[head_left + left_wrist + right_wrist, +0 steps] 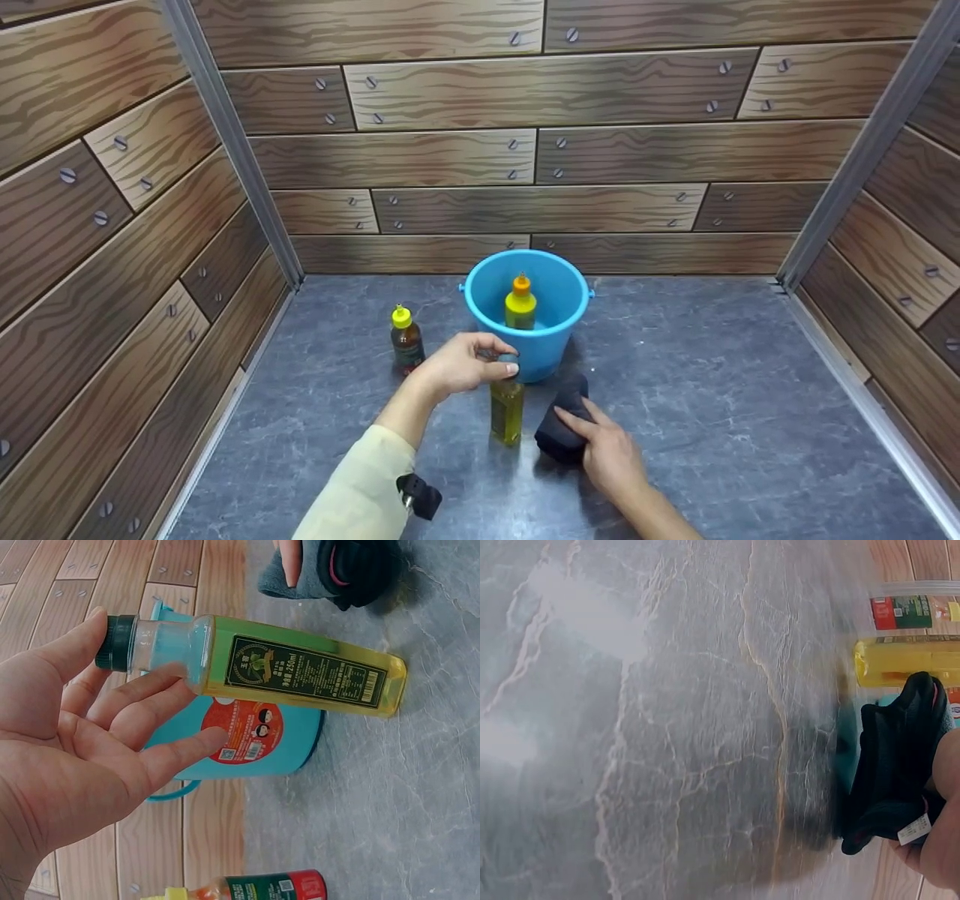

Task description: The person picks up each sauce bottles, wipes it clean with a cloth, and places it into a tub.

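Observation:
My left hand [466, 364] pinches the dark cap [116, 643] of a clear bottle of yellow-green oil [507, 414] between thumb and forefinger; its other fingers are spread loosely beside the neck. The bottle is upright, with a dark label facing the left wrist view. Just right of it, my right hand [613, 454] grips a folded dark cloth [561, 433], thumb on one side and fingers on the other. A white tag [914, 829] hangs from the cloth in the right wrist view. Whether the cloth touches the tabletop is hard to tell.
Behind the oil bottle stands a blue bucket [541, 352] holding a yellow bottle with an orange top [520, 304]. A dark sauce bottle with a yellow cap [407, 346] stands left of the bucket. Wood-patterned walls [450, 157] enclose the grey marbled tabletop [712, 390].

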